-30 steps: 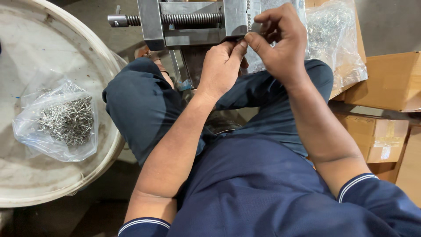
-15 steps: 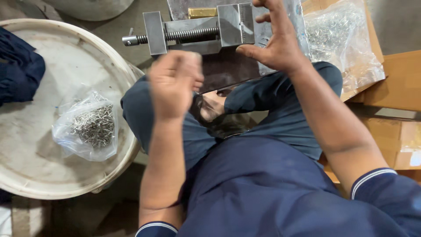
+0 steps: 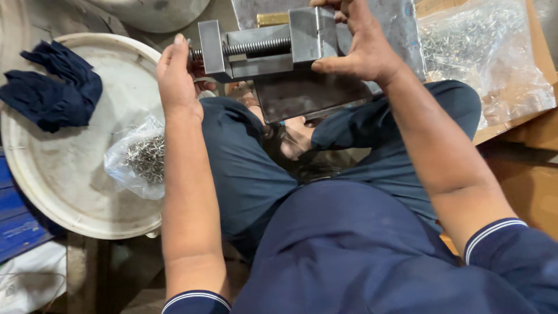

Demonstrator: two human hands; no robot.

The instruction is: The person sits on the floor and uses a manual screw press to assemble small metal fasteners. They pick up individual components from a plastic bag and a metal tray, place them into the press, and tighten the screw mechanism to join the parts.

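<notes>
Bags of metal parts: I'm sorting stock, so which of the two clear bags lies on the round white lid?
The smaller bag, beside the left hand's forearm, lies on the white lid. The larger bag rests on cardboard at the right.

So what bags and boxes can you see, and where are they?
Small clear plastic bag: lies in the round white tub at left, crumpled, full of small silvery metal bits.
Big clear plastic bag: top right, also full of silvery bits.
Brown cardboard box: flat, under the big bag at right.
No labels, signs or screens show.

White round lid (image 3: pixel 52 192) carries a clear bag of metal parts (image 3: pixel 139 157) and blue cloth (image 3: pixel 55 96).
</notes>
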